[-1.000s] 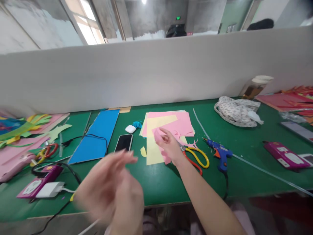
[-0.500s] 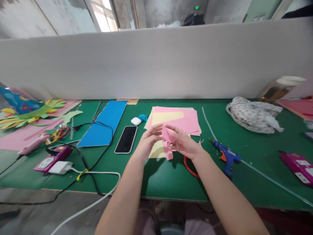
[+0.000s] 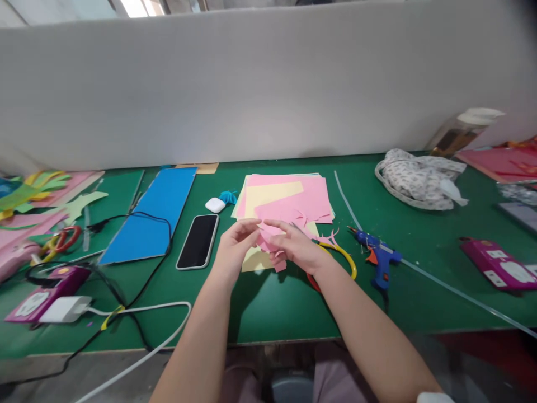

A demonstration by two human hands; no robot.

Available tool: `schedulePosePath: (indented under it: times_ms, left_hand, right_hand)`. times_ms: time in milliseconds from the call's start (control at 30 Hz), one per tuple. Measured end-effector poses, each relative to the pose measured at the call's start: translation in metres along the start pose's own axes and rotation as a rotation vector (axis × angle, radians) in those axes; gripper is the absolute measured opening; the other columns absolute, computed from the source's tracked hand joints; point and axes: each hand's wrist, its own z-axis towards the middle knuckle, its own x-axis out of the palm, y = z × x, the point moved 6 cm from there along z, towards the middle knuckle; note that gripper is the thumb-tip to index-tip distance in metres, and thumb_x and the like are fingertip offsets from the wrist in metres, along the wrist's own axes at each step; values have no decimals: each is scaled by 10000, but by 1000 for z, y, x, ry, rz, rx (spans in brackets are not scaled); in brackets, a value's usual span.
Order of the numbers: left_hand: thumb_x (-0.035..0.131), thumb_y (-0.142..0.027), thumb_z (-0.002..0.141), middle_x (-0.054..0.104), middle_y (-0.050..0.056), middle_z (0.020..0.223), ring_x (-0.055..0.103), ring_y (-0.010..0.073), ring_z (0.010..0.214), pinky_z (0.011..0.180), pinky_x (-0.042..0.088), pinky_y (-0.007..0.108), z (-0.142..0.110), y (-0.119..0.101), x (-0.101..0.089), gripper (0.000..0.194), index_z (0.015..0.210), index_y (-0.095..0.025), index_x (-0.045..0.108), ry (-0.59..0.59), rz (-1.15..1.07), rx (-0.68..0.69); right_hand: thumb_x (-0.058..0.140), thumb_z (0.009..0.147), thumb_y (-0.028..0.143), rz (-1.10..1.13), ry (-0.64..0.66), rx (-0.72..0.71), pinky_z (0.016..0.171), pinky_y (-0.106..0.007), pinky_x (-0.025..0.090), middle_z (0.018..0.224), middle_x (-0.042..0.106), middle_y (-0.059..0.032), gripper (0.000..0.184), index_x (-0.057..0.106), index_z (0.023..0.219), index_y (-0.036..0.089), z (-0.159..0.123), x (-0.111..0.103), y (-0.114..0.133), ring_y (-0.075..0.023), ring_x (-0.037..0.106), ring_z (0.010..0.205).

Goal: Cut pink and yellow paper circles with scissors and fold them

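A small curled piece of pink paper [image 3: 265, 240] is between my two hands, above the middle of the table. My left hand [image 3: 237, 246] pinches its left edge with bent fingers. From the other side my right hand [image 3: 300, 246] grips it, covering part of it. Behind the hands lies a stack of pink and pale yellow paper sheets [image 3: 312, 193]. Scissors [image 3: 350, 260] with yellow and red handles rest under my right wrist, and pink paper scraps [image 3: 329, 238] lie by them. A blue glue gun [image 3: 381, 260] with a clear glue stick is to the right.
Left of the hands are a phone [image 3: 198, 242], a white case [image 3: 215, 205] and a blue board [image 3: 155, 215]. Cables and a purple power strip [image 3: 54, 291] occupy the left front. A patterned cloth bundle [image 3: 419, 182] and another purple strip [image 3: 499, 263] sit at right.
The view has tilted down and shifted right. Both hands still hold the pink paper; my fingers have closed in around it, and more of the scissors' yellow handle shows.
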Motion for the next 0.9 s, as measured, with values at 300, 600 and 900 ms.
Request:
schedulePosePath:
  times_ms: [300, 600, 900]
  left_hand:
    - [859, -345, 608, 672, 0, 756, 578, 100, 638, 593, 455, 219, 3, 7, -9, 357, 869, -155, 709, -137, -44, -13]
    - [795, -327, 627, 632, -16, 697, 543, 93, 603, 573, 433, 223, 7, 9, -13, 285, 837, -159, 699, -180, 4, -2]
    - [737, -266, 675, 562, -44, 644, 514, 81, 569, 551, 420, 218, 11, 17, -8, 193, 829, -158, 696, -174, 25, 19]
  right_hand:
    - [714, 795, 368, -222, -207, -230, 605, -231, 571, 1136, 645, -49, 498, 599, 1262, 241, 4, -7, 9, -143, 653, 828]
    - [584, 926, 279, -754, -635, -873, 890, -400, 514, 948, 696, -71, 133, 680, 998, 221, -46, 22, 36, -217, 641, 904]
    - [623, 911, 188, -1551, 414, -845, 620, -331, 533, 747, 684, -77, 69, 673, 894, 143, -46, 228, -58, -231, 679, 758]
